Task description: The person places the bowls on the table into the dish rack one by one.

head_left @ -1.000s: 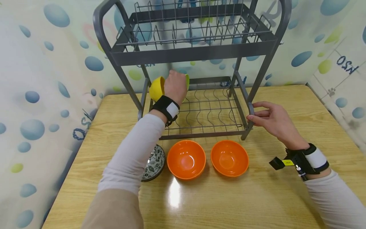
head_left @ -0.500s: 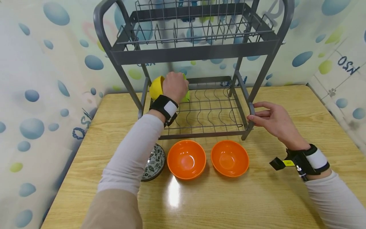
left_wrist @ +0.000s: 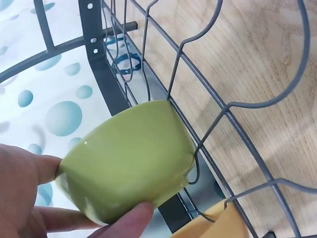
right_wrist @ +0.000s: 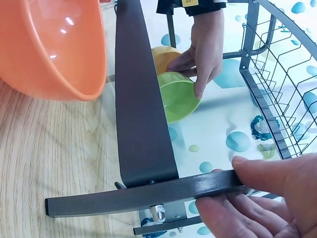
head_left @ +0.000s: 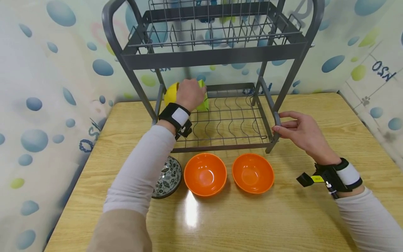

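Note:
My left hand [head_left: 190, 94] grips a green bowl [left_wrist: 129, 158] by its rim. The bowl stands on edge against the wires of the lower tier of a dark metal dish rack [head_left: 217, 57]. Just left of that hand a yellow bowl [head_left: 171, 94] sits on the same tier, partly covered by the hand. At the rack's right side my right hand [head_left: 299, 134] pinches the lower side bar between thumb and fingers. In the right wrist view the bar [right_wrist: 198, 186] runs between thumb and fingers.
Two orange bowls, one left [head_left: 205, 175] and one right [head_left: 253, 173], stand on the wooden table [head_left: 252, 224] in front of the rack. A dark floral-patterned dish [head_left: 168, 178] lies left of them, partly behind my left sleeve. Patterned walls close in behind and at both sides.
My left hand has shifted slightly left and turned, so more of the green bowl shows to its right. The right hand keeps its place on the rack.

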A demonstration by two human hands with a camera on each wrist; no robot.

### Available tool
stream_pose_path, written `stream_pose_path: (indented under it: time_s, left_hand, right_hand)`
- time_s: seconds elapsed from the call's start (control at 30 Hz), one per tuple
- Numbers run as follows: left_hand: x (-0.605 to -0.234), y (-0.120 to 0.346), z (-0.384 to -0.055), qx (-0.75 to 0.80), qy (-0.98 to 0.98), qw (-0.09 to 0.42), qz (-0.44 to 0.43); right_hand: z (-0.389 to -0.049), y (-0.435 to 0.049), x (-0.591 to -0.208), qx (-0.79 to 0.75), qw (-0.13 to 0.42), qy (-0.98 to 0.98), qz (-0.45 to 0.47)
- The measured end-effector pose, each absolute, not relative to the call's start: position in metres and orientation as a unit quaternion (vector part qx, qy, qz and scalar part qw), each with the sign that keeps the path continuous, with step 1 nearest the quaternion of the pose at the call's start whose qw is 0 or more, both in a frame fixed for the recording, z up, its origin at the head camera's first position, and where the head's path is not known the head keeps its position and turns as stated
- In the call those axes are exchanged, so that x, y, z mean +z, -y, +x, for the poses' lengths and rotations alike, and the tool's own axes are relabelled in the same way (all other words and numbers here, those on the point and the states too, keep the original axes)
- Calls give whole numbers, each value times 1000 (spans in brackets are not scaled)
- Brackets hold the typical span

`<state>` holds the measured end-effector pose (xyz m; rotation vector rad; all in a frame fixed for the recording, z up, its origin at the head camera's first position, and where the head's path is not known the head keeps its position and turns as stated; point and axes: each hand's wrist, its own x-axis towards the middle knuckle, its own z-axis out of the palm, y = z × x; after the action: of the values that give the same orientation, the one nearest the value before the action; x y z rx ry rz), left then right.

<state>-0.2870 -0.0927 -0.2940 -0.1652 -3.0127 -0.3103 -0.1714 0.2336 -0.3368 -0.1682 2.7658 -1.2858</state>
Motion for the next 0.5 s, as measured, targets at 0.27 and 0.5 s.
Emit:
stream_pose_path:
  time_s: [0.27,0.5]
  left_hand:
    - [-285,99,-277,-135,989,16,-50]
    - [-263,105,-255,-144,982,0,-124]
  right_hand:
    - [-170,-235,-336,-425,41,-902,-55]
    - [-170,-235,-337,-434,43,-898,-59]
